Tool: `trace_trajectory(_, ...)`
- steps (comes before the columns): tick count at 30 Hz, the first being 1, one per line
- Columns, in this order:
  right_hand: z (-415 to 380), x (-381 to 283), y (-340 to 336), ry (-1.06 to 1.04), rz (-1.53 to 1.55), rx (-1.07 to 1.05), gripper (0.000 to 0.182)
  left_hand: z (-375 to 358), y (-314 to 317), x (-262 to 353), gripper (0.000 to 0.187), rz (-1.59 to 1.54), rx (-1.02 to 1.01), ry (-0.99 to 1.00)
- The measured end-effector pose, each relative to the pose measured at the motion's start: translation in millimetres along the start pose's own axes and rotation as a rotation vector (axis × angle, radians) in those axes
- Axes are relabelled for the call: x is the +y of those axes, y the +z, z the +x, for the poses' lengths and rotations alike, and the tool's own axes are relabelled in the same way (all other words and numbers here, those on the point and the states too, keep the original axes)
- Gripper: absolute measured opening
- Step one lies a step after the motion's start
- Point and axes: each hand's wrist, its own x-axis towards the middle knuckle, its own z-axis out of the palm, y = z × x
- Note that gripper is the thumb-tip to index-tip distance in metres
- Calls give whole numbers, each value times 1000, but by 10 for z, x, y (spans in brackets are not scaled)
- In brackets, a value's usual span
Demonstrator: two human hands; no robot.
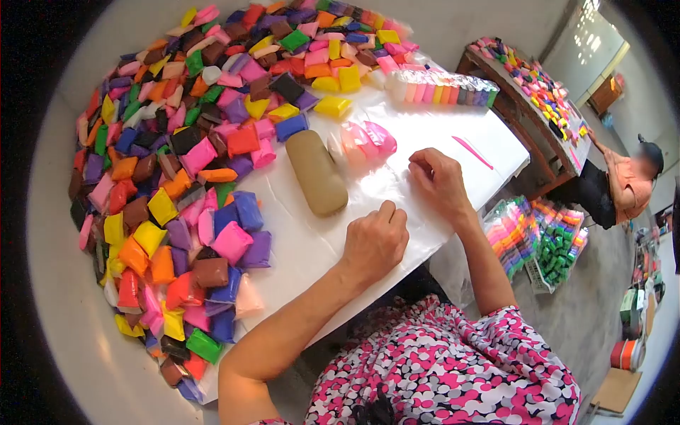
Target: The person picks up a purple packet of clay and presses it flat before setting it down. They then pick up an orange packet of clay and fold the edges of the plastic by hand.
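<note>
My left hand (375, 239) is curled into a loose fist over the white table covering (283, 234), near the front edge. My right hand (438, 180) is a little further off to the right, its fingers bent and thumb and forefinger pressed together. Whatever either hand might hold is hidden or too small to name. Left of the hands lies a smooth olive-brown, rounded block-like case (316, 173). Beside it rests a shiny clear bag with pink contents (365, 145). A thin pink stick-like tool (472, 152) lies beyond my right hand.
A big heap of small coloured packets (191, 163) covers the table's left and far sides. A clear-wrapped row of coloured packets (443, 88) stands at the back. On the floor are a crate of green packets (556, 248) and bagged packets (510, 237). Another person (630, 177) sits by a second table (506, 99).
</note>
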Motion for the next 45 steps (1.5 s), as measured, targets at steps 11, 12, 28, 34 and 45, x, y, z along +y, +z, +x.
trace_trajectory(11,-23,-11,-3,3,-29,15,8,-1,8,-12,9,-26,10,20)
trace_trajectory(12,-21,-12,-1,-5,-37,15,8,0,2,-10,9,-20,5,18)
trace_trajectory(28,-24,3,11,-18,-48,23,9,-11,-3,-20,8,6,-21,9)
trace_trajectory(34,-17,-3,12,-1,-61,22,9,-15,-29,-4,8,0,-40,-12)
trace_trajectory(45,-2,49,4,-3,-29,50,9,10,-24,5,9,-3,-46,-17)
